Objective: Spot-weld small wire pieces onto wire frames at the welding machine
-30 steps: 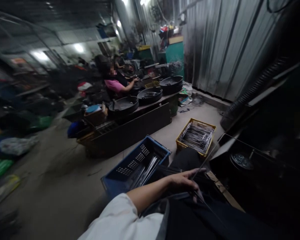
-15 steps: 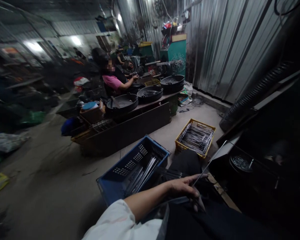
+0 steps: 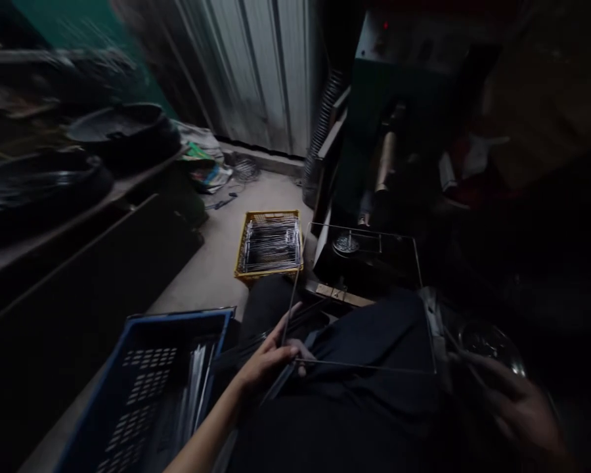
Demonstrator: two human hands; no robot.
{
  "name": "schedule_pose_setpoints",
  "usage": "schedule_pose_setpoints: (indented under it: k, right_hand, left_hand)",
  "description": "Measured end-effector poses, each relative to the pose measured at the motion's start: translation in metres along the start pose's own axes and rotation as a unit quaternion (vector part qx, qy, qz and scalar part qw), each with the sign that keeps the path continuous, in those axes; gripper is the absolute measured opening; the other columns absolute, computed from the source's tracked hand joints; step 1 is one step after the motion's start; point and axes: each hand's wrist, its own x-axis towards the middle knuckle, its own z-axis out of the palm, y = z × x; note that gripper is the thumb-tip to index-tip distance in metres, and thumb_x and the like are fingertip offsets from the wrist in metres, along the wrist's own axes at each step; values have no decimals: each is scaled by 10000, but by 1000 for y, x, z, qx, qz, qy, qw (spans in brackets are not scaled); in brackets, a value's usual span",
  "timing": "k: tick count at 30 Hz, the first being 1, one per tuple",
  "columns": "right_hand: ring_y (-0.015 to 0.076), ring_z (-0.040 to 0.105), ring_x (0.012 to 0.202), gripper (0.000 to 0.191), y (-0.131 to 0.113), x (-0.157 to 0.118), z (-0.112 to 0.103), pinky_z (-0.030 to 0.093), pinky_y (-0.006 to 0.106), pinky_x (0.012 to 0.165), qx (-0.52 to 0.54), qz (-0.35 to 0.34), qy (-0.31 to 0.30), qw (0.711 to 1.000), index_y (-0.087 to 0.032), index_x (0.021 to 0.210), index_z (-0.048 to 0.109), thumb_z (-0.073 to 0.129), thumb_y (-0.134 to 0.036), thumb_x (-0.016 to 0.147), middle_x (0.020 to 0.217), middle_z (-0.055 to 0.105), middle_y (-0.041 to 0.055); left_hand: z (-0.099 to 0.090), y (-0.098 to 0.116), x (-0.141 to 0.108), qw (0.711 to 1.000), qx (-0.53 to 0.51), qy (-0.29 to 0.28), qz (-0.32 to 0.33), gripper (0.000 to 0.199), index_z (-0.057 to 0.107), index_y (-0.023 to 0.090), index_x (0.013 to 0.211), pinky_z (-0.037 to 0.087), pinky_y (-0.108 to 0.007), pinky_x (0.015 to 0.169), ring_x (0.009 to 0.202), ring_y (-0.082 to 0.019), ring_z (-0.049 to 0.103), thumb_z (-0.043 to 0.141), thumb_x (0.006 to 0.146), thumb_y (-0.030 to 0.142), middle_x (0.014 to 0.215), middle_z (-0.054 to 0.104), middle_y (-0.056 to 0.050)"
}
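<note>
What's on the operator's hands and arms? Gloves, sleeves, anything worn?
No gloves: the left hand is bare, and so is the left forearm, with no sleeve in view. The right hand also looks bare, but it sits in deep shadow, so details are hard to make out. Dark trousers cover the lap.

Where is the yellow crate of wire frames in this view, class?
In the head view, the yellow crate sits on the floor, upper centre, beyond the left hand and up-right of the blue crate.
</note>
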Motion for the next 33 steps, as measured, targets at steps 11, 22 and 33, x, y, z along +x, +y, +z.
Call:
schedule_pose_setpoints:
  k: [11, 22, 33]
  right_hand:
    - [272, 660, 1067, 354, -31, 24, 74, 560, 397, 928, -45, -170, -115, 978, -260, 1197, 676, 706, -351, 857, 1154, 695, 73]
    - [230, 586, 1192, 448, -12, 40, 105, 497, 385, 1023, -125, -236, -163, 950, -258, 1312, 587, 646, -248, 868, 1273, 633, 51]
    - [232, 422, 1351, 632, 9, 65, 115, 424, 415, 1105, -275, -302, -148, 901, -209, 1484, 385, 545, -127, 879, 1426, 498, 66]
  left_hand:
    - [10, 11, -8, 1000, 0, 27, -14, 963, -28, 299, 1536, 485, -252, 567, 637, -196, 657, 644, 849, 237, 815, 723, -77]
    - [10, 16, 20, 999, -13, -13, 28, 925, 81, 237, 1547, 488, -274, 603, 625, -192, 651, 666, 830, 257, 820, 733, -106]
    - [6, 15, 31, 1000, 1, -13, 23, 976, -45, 267, 1539, 472, -270, 592, 627, -197, 657, 643, 846, 242, 848, 735, -103]
